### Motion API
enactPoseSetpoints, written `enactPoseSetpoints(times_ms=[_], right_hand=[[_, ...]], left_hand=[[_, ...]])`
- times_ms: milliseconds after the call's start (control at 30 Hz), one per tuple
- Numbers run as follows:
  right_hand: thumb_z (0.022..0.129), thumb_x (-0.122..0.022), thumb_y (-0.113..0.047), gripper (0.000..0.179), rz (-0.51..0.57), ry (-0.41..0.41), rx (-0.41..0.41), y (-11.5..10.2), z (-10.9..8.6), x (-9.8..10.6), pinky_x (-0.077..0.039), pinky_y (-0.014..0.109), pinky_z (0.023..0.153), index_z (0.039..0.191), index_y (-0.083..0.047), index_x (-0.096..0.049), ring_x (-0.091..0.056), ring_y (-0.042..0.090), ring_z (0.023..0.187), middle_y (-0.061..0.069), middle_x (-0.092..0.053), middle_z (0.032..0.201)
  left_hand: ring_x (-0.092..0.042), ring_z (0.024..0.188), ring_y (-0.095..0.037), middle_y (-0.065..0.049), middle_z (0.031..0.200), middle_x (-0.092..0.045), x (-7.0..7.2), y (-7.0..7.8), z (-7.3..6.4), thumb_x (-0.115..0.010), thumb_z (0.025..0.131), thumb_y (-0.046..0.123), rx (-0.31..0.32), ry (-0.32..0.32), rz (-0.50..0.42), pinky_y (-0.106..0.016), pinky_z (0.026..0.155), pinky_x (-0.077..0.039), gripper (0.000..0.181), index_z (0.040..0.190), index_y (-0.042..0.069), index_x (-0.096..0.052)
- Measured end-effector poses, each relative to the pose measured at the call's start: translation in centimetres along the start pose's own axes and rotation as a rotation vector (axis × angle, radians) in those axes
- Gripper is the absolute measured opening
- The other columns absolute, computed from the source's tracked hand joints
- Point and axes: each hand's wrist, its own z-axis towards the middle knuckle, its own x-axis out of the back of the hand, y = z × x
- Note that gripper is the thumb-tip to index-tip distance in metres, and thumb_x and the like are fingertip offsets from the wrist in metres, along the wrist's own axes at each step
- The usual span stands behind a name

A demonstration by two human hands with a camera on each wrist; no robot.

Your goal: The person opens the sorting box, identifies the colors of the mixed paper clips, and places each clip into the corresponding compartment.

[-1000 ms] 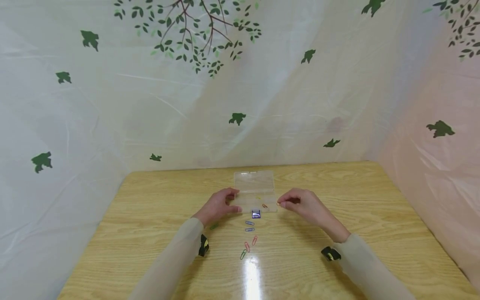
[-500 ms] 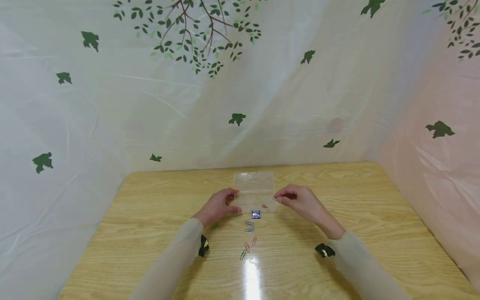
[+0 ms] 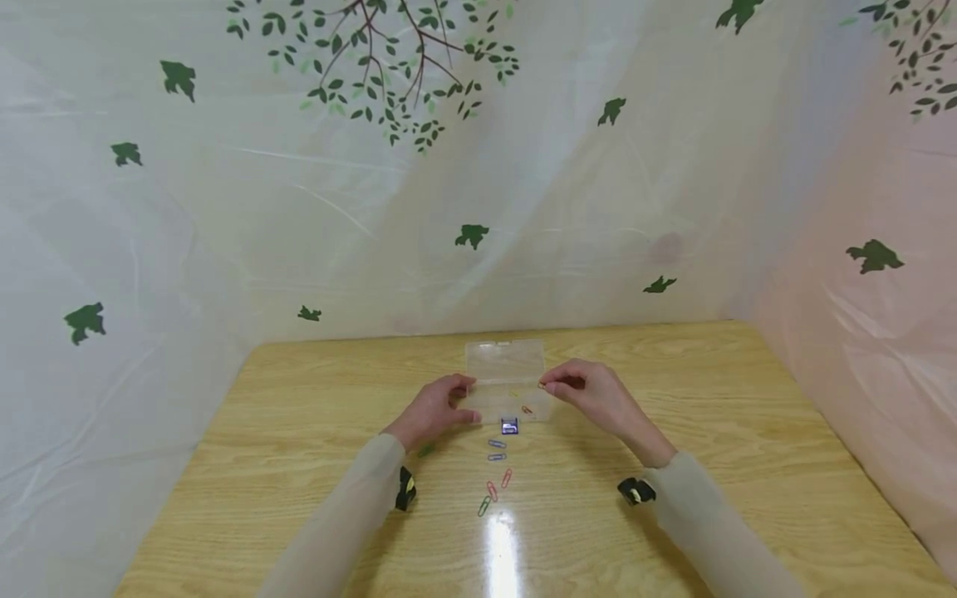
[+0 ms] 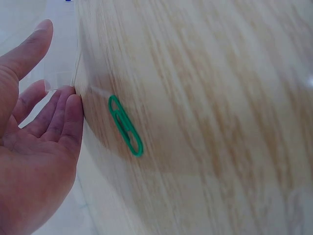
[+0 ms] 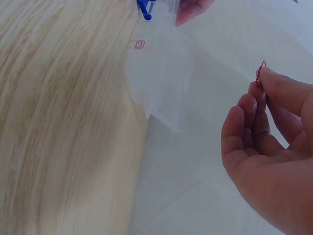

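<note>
Clearly, in the head view, the left hand (image 3: pixel 441 405) spans the left end of a clear box (image 3: pixel 489 403), touching it, with thumb and fingers wide apart. The box rests on a wood-grain tabletop (image 3: pixel 673 357), its lid (image 3: pixel 505 359) open on the far side. At the right end, the right hand (image 3: pixel 594 394) pinches a small reddish clip (image 3: pixel 542 385) by the box's edge; I cannot tell how high it is held. Inside the box lie 1 yellow clip (image 3: pixel 513 394) and 1 orange clip (image 3: pixel 527 410). A blue clasp (image 3: pixel 509 426) sits at the front edge. On the near side of it are 2 blue clips (image 3: pixel 497 458), 2 red clips (image 3: pixel 507 477) and 1 green clip (image 3: pixel 483 506), with a lone green clip (image 3: pixel 426 450) near the left wrist. Behind hangs a pale sheet (image 3: pixel 336 232) printed with leaves and birds.

In the left wrist view, thumb and fingers stand apart at the box's corner, and the lone green clip lies flat on the tabletop beside them.

In the right wrist view, the thumb and a finger are clamped on the reddish clip, which stands up thin from their tips; the box, blue clasp and part of the left hand show beyond.
</note>
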Motion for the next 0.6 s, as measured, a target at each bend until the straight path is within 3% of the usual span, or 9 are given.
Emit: enactPoseSetpoints(times_ms=[600], right_hand=[[0.099, -0.069, -0.005, 0.013, 0.007, -0.016, -0.004, 0.4, 1.8, -1.6, -0.057, 0.031, 0.08, 0.108, -0.007, -0.078, -0.066, 0.017, 0.093, 0.005, -0.074, 0.105]], left_hand=[[-0.059, 0.121, -0.03, -0.013, 0.137, -0.061, 0.3, -0.6, 0.6, -0.083, 0.091, 0.02, -0.022, -0.023, -0.009, -0.048, 0.107, -0.048, 0.063, 0.146, 0.007, -0.055]])
